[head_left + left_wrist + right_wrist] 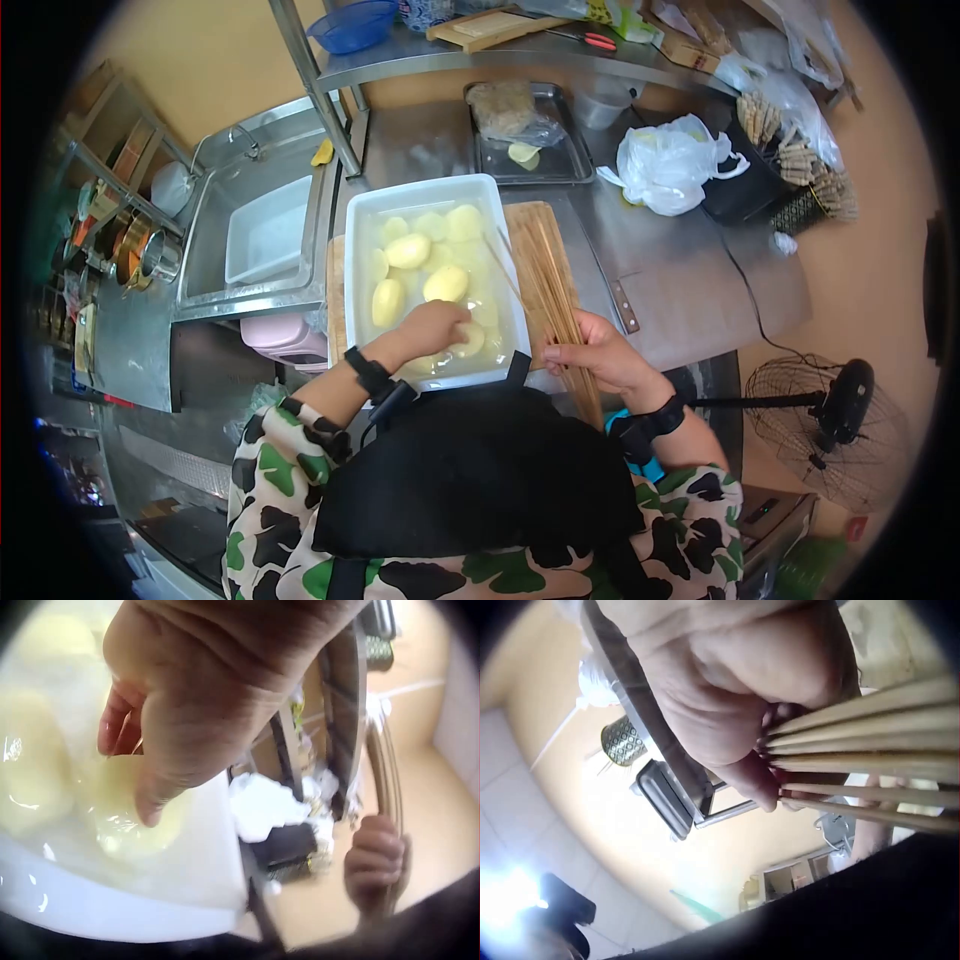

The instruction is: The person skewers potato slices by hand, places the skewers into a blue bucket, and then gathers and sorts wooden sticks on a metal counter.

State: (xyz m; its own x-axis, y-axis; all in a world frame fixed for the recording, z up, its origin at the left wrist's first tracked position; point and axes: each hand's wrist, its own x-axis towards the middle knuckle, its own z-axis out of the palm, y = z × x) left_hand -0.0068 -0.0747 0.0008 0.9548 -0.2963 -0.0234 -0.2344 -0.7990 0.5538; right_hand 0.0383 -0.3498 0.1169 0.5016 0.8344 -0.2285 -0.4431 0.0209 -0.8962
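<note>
"Left hand (435, 328): what's it pinching?"
"A potato piece (469, 343) in the white tub (351, 285); wet and slick, it might slip."
"Right hand (607, 358)?"
"Gripping skewers (558, 288); some splay apart, so a loosened grip could drop them."
</note>
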